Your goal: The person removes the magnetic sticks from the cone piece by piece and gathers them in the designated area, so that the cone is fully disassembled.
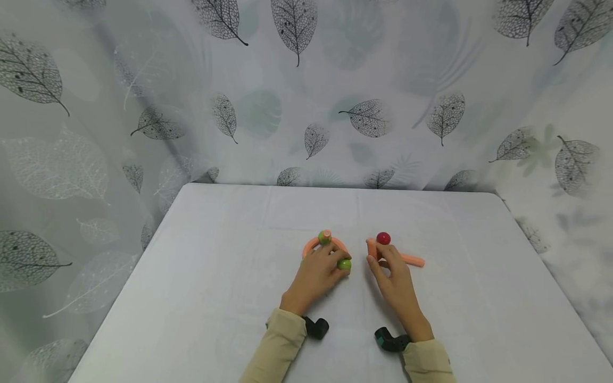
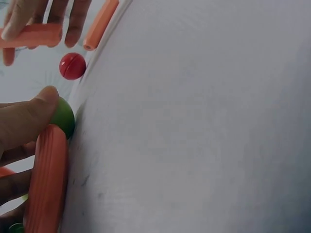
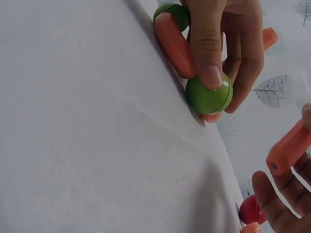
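My left hand [image 1: 316,274] pinches a green ball [image 1: 344,264] between thumb and fingers, at the near right side of an orange curved piece [image 1: 310,246]. A second green ball [image 1: 322,238] sits at the far side of that curved piece, with an orange stick end [image 1: 328,233] showing at it. In the right wrist view, the thumb of the left hand [image 3: 214,34] lies on the near green ball [image 3: 206,97]. Off to the right, my right hand [image 1: 397,282] holds a short ribbed orange stick [image 1: 372,248] between thumb and fingers, above the table.
A red ball [image 1: 383,238] rests on the table just beyond the right hand. Another orange stick [image 1: 413,260] lies to that hand's right. The white-covered table [image 1: 215,276] meets a leaf-patterned curtain [image 1: 258,133] at its back. Dark wrist devices [image 1: 318,328] sit at both cuffs.
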`<state>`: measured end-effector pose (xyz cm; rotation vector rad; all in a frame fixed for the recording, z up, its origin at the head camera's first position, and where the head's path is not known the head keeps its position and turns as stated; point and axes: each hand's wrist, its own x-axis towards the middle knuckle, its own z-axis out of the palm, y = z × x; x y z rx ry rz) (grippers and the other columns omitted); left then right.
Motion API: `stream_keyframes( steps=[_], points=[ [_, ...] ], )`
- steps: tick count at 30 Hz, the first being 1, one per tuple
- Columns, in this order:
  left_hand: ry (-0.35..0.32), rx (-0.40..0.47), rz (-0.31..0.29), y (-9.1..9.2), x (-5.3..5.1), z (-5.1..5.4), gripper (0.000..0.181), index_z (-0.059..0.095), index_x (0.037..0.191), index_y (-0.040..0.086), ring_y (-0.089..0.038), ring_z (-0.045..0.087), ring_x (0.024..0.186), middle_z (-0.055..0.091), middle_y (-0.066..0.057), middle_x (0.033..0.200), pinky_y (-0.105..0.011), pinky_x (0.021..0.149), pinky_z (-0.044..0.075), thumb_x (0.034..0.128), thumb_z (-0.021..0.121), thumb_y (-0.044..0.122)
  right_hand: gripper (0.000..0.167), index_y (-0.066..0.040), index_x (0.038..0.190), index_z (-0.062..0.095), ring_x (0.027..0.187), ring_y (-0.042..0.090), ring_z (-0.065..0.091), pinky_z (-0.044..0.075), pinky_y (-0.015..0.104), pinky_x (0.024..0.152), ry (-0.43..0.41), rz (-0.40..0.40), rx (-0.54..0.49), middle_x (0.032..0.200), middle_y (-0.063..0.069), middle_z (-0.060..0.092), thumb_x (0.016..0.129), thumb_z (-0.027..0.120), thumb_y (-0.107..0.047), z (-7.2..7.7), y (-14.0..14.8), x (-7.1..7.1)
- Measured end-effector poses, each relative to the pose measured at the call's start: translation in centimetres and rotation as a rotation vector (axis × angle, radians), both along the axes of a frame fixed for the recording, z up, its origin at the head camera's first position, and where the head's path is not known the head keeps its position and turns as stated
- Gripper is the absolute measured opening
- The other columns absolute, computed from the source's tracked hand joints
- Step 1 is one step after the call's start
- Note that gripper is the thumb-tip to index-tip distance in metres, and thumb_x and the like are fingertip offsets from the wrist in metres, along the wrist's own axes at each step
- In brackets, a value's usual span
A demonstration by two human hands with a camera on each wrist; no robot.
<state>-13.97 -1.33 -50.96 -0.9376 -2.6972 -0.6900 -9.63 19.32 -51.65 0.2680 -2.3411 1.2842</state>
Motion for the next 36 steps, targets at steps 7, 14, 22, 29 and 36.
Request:
stream_keyframes(
  steps=[7, 14, 22, 29, 36],
  points=[
    [-0.049, -0.053, -0.040, -0.4, -0.2, 0.6, 0.030, 0.074, 0.121, 0.026, -0.011, 0.068, 0.099, 0.068, 0.006, 0.114, -0.041, 0.105, 0.051, 0.0914, 0.081, 0.028, 0.037, -0.002, 0.123, 0.073, 0.082, 0.012, 0.057, 0.052, 0.020, 0.069, 0.027, -0.070, 0.146, 0.097, 0.008, 0.065, 0.087, 0.082, -0.003, -0.4, 0.3, -0.4],
    [-0.047, -0.125, -0.066, -0.8, 0.0, 1.3, 0.033, 0.074, 0.122, 0.027, -0.011, 0.067, 0.102, 0.068, 0.007, 0.114, -0.042, 0.107, 0.050, 0.0899, 0.083, 0.025, 0.030, -0.003, 0.113, 0.071, 0.083, 0.018, 0.060, 0.049, 0.030, 0.069, -0.066, -0.126, 0.210, 0.096, 0.010, 0.070, 0.085, 0.084, -0.004, -0.3, 0.5, -0.1],
    [-0.035, -0.155, -0.101, -2.0, 0.6, 1.7, 0.035, 0.074, 0.121, 0.027, -0.014, 0.068, 0.106, 0.069, 0.008, 0.115, -0.042, 0.109, 0.049, 0.0884, 0.084, 0.018, 0.028, -0.006, 0.115, 0.073, 0.085, 0.021, 0.057, 0.045, 0.033, 0.072, -0.201, -0.153, 0.271, 0.096, 0.008, 0.069, 0.088, 0.081, -0.008, -0.4, 0.4, 0.3],
    [-0.014, -0.148, -0.131, -3.0, 1.2, 1.8, 0.027, 0.075, 0.116, 0.029, -0.016, 0.064, 0.096, 0.068, 0.011, 0.110, -0.039, 0.095, 0.052, 0.0916, 0.080, 0.020, 0.023, -0.008, 0.112, 0.077, 0.083, 0.020, 0.051, 0.039, 0.035, 0.073, -0.253, -0.148, 0.340, 0.090, 0.004, 0.064, 0.090, 0.080, -0.013, -0.4, 0.3, 0.3],
    [-0.036, -0.167, -0.144, -3.7, 1.9, 1.8, 0.027, 0.075, 0.116, 0.029, -0.014, 0.061, 0.093, 0.066, 0.011, 0.108, -0.037, 0.091, 0.049, 0.0951, 0.074, 0.012, 0.023, -0.006, 0.111, 0.078, 0.084, 0.021, 0.053, 0.041, 0.037, 0.074, -0.237, -0.143, 0.355, 0.094, 0.006, 0.068, 0.089, 0.081, -0.014, -0.6, 0.3, 0.2]
  ],
)
